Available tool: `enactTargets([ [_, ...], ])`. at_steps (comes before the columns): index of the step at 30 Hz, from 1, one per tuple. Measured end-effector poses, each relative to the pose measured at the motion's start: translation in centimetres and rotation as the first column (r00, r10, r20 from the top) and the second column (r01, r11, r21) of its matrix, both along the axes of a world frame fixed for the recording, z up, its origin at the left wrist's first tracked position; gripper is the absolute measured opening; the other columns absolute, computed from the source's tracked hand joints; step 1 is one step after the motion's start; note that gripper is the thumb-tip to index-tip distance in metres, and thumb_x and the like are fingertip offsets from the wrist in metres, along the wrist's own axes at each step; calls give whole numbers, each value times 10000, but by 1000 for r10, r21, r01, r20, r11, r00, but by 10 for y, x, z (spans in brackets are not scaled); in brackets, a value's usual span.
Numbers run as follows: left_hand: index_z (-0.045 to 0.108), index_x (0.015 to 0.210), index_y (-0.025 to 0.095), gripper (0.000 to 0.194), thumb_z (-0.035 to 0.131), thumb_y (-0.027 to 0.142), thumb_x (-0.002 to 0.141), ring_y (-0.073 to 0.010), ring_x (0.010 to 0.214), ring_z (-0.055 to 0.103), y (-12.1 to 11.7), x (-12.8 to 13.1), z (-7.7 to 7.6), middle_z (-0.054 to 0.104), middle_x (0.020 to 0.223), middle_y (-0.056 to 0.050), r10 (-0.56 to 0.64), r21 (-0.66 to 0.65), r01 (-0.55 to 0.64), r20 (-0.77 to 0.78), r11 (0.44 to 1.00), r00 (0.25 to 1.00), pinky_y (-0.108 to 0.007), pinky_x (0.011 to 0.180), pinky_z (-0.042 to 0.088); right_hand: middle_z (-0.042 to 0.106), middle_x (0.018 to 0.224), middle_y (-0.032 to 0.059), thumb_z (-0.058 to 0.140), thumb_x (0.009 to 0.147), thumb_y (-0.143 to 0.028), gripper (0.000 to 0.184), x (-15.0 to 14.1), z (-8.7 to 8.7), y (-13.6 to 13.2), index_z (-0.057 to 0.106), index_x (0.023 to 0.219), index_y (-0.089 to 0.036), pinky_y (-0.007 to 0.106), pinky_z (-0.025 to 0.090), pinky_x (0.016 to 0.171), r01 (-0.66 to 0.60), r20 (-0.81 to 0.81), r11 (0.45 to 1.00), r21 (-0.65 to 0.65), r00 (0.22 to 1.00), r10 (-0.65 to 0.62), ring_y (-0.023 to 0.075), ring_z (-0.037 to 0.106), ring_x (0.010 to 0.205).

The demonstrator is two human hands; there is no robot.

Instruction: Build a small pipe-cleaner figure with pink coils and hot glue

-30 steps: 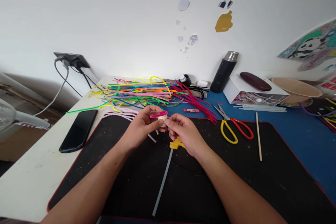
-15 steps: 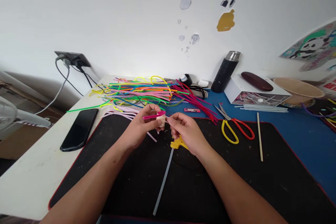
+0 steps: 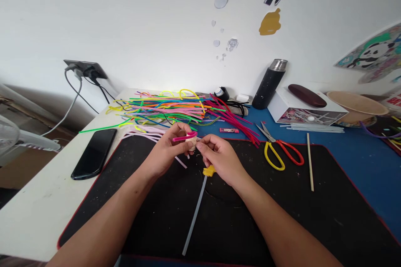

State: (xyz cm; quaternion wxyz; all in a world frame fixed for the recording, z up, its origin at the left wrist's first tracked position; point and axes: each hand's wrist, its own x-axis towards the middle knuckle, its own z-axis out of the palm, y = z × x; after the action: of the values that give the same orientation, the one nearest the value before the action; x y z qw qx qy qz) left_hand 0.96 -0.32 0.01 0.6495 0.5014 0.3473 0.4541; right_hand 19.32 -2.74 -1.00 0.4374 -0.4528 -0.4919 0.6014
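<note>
Mat of black material with a red edge [image 3: 250,225], seen from the wearer's head; clock positions are read from the small cream-coloured, rounded piece held above it, with 12 o'clock toward the wall. The left hand [image 3: 166,148] pinches this cream-coloured piece [image 3: 191,143] between thumb and fingers. A magenta fuzzy strip [image 3: 181,138] curves over the piece's upper side, one free end pointing to 9 o'clock. The right hand [image 3: 219,156] stands at 3 o'clock, its thumb and forefinger brought together at the piece's near side (whether they grip anything cannot be told). Beneath the right hand, at about 5 o'clock, a yellow plastic glue gun [image 3: 209,171] is mostly hidden; from it a translucent, pale, straight rod [image 3: 194,217] extends between 6 and 7 o'clock. A bundle of thin, fuzzy, multicoloured stems [image 3: 175,110] lies at 11 o'clock. Metal scissors with one yellow and one red handle [image 3: 273,141] lie spread at 3 o'clock, with a slender, pale wooden stick [image 3: 310,162] beyond them. A glossy black rectangular phone [image 3: 94,154] rests at 9 o'clock, beside the mat.
</note>
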Motion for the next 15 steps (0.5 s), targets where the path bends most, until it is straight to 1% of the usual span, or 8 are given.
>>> enactTargets([
  [4, 625, 1039, 214, 342, 892, 310, 848, -133, 717, 655, 0, 2, 0, 671, 887, 18, -14, 27, 14, -8, 1000, 1000, -236, 607, 533, 556, 584, -72, 796, 849, -619, 427, 1, 2, 1, 632, 845, -225, 245, 373, 483, 21, -9, 1000, 3, 1000, -21, 107, 490, 479],
  [9, 658, 1090, 205, 353, 894, 319, 854, -151, 725, 693, 1, 1, -3, 716, 886, -4, -46, 18, 45, 20, 999, 999, -246, 620, 574, 572, 583, -69, 809, 828, -645, 464, 2, 2, 2, 629, 840, -218, 240, 365, 481, 20, -10, 1000, 10, 1000, -20, 102, 488, 475],
  [12, 692, 1156, 203, 366, 881, 334, 872, -159, 726, 715, 1, 0, -5, 764, 915, -33, -73, -4, 73, 34, 997, 997, -266, 666, 606, 567, 583, -71, 802, 840, -635, 447, 2, 1, 2, 633, 840, -221, 241, 371, 484, 19, -19, 1000, 13, 1000, -19, 104, 490, 476],
  [15, 733, 1176, 206, 360, 877, 346, 877, -184, 806, 747, 1, -1, -6, 787, 998, -59, -70, -1, 70, 49, 998, 996, -302, 744, 643, 570, 585, -69, 791, 849, -639, 445, 2, 1, 2, 631, 836, -224, 245, 374, 486, 17, -19, 1000, 21, 1000, -17, 105, 493, 474],
])
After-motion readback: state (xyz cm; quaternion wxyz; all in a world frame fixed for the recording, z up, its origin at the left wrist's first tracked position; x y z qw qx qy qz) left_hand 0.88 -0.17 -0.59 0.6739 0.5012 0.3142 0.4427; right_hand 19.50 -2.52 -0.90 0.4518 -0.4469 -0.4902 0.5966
